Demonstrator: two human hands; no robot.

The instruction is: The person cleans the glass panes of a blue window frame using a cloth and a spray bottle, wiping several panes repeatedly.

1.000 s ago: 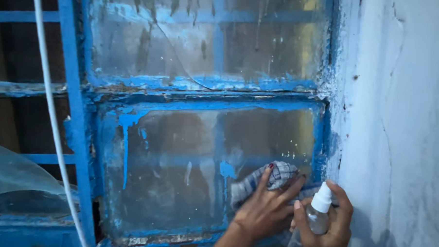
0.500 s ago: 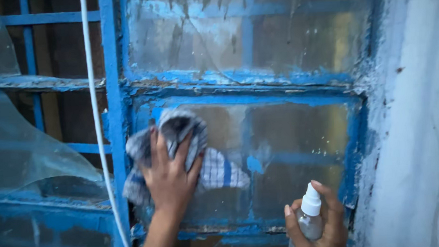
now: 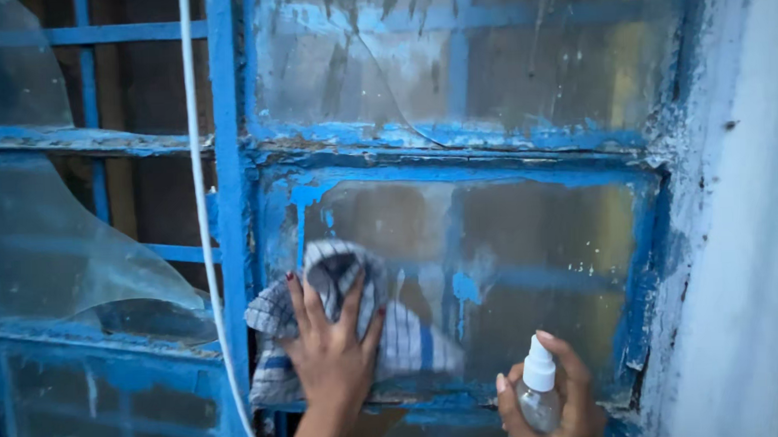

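We press the left hand (image 3: 335,354) flat over the checked cloth (image 3: 358,319) against the lower pane (image 3: 511,266); half a second ago it sat higher (the wipe has travelled down the left side). Our right hand (image 3: 557,402) clasps the small spray bottle (image 3: 537,386).

Left hand (image 3: 333,350) pressing cloth (image 3: 349,319) on pane (image 3: 528,239) (dirty), right hand (image 3: 559,402) holding bottle (image 3: 537,390)

Old house exterior, peeling blue window frame (image 3: 232,164), broken pane (image 3: 54,247), whitewashed wall (image 3: 743,232)
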